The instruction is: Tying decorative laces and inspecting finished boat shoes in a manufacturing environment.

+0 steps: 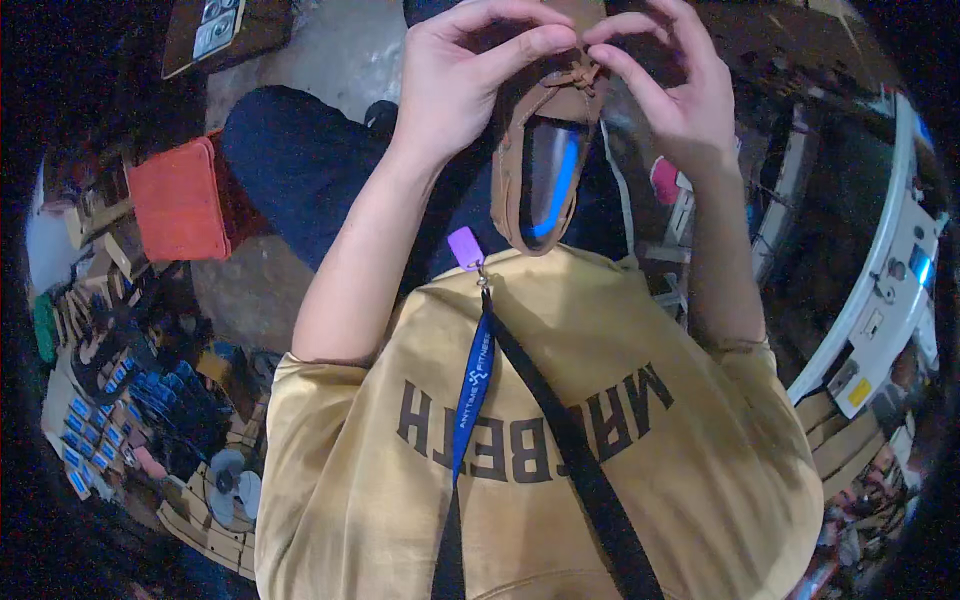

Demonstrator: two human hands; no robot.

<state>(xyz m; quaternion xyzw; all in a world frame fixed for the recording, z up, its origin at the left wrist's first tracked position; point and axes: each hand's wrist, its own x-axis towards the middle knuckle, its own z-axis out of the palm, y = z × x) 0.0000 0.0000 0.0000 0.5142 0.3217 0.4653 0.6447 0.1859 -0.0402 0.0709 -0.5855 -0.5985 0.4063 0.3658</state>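
A brown moccasin-style shoe [508, 190] with visible stitching lies lengthwise over my lap, its opening toward me. A bright blue strip [562, 185] shows inside it. A thin brown shoelace [580, 76] is knotted at the front of the opening. My left hand [450, 90] reaches in from the left, thumb and fingertips pinched on the lace just beyond the knot. From the other side my right hand [685, 95] bends its thumb and forefinger together at the lace, the other fingers curled loosely. The fingertips hide the lace's ends.
A red plastic stool or bin [175, 200] stands on the floor to the left. Shoes and dark blue items crowd the lower left, near a small fan [233, 485]. A white machine or table edge [890, 270] curves along the right. A lanyard with a purple tag [465, 247] hangs near the shoe.
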